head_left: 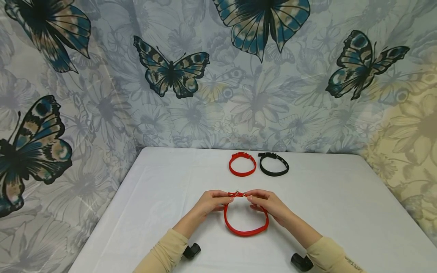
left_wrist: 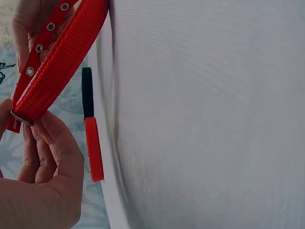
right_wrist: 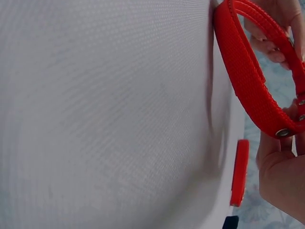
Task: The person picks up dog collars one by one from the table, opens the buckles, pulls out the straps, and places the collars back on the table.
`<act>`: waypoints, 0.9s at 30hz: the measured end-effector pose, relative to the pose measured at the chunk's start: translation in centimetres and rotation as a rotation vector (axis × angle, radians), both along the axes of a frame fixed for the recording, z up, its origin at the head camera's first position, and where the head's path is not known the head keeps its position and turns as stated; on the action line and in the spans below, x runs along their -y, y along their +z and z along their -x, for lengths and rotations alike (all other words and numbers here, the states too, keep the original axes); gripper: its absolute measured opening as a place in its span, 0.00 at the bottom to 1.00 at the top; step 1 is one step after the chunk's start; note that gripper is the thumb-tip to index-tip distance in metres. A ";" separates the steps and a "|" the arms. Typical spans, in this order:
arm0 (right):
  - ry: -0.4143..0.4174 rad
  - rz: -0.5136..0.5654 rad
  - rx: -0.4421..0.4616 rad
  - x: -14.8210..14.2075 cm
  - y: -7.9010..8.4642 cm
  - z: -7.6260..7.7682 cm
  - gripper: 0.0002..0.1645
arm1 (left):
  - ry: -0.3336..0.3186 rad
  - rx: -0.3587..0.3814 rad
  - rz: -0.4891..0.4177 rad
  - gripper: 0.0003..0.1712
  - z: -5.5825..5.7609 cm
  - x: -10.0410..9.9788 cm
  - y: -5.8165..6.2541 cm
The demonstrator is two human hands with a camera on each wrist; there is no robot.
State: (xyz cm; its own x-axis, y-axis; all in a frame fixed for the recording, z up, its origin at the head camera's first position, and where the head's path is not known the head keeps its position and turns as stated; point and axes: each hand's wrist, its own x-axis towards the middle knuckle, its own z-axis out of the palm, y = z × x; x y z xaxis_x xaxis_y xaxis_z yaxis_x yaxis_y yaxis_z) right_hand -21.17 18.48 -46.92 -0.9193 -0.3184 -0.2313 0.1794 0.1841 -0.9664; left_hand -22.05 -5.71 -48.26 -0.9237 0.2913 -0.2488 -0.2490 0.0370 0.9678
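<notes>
Red collar (head_left: pixel 246 233) sits between both hands near the front of the white table (head_left: pixel 170 182), looped, metal buckle (left_wrist: pixel 21 118) at its far side; whether the near curve touches the surface, cannot tell. Left hand (head_left: pixel 212 203): thumb and fingers pinch the band at the buckle. Right hand (head_left: pixel 272 206): fingers close round the band on the other side, by the eyelets.

Risks, as judged: strap tip could slide back out of the buckle if the left pinch loosens; prong could miss an eyelet if the strap lies twisted or the right hand pulls unevenly.

Surface: pale, smooth, faint creases at left. Second red collar (head_left: pixel 242 174) and black collar (head_left: pixel 274 174) lie side by side toward the back edge, apart from the hands. Room: patterned backdrop (head_left: pixel 218 125), grey flowers, blue-and-tan butterflies (head_left: pixel 172 74), yellowish toward the right
</notes>
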 end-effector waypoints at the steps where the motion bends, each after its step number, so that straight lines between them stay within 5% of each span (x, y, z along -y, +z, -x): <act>1: -0.002 -0.001 0.003 0.0 0.0 0.0 0.24 | 0.000 0.001 0.001 0.15 0.0 0.0 0.0; 17: -0.070 -0.006 -0.018 0.7 -0.2 0.2 0.23 | -0.026 -0.018 -0.006 0.14 -0.3 -0.3 0.4; 27: -0.035 -0.048 -0.067 0.3 -0.3 0.1 0.23 | -0.021 -0.026 0.001 0.14 -0.5 -0.2 0.5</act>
